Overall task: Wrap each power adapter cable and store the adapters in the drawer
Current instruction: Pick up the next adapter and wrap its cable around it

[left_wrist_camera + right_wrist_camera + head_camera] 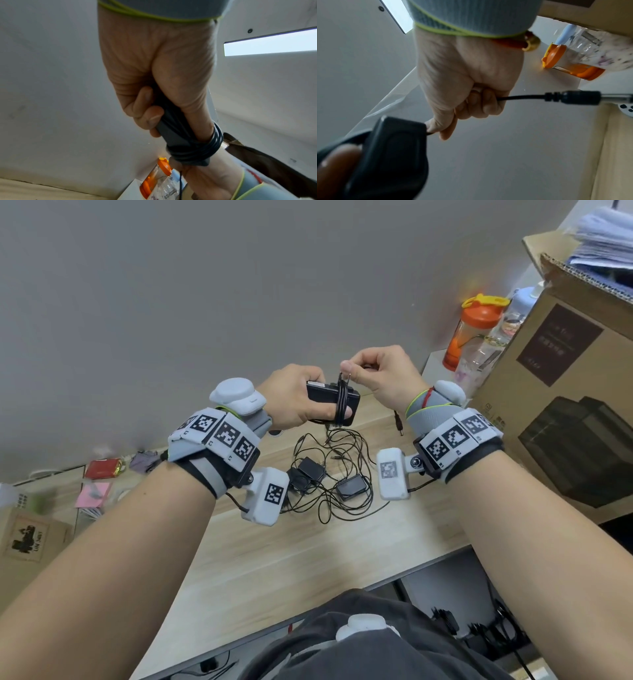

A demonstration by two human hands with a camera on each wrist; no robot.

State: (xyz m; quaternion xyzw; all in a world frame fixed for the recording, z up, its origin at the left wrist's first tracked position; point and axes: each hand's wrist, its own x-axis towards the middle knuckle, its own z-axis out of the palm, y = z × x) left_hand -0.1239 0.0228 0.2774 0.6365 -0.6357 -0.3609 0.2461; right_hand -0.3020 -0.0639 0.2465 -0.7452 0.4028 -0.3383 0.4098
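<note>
- both forearms are bare; each wrist carries a pale grey band of square black-and-white marker tiles (222, 436) over a black strap.
- a white box-shaped camera pod with one marker (265, 496) hangs under the left wrist, and a matching white pod (393, 474) under the right, each with a thin black cable.
- a rounded grey puck-shaped module (238, 395) sits on the back of the left hand.
- grey ribbed knit cuff edged in lime green (471, 16) wraps the right wrist, beside a red cord bracelet with a gold bead (530, 43).
- dark grey garment (359, 645) covers the torso.

Head camera looks down over both forearms at the desk (308, 549); wrist cameras look up close along each palm, sharing the orange-lidded bottle (154, 177).
</note>
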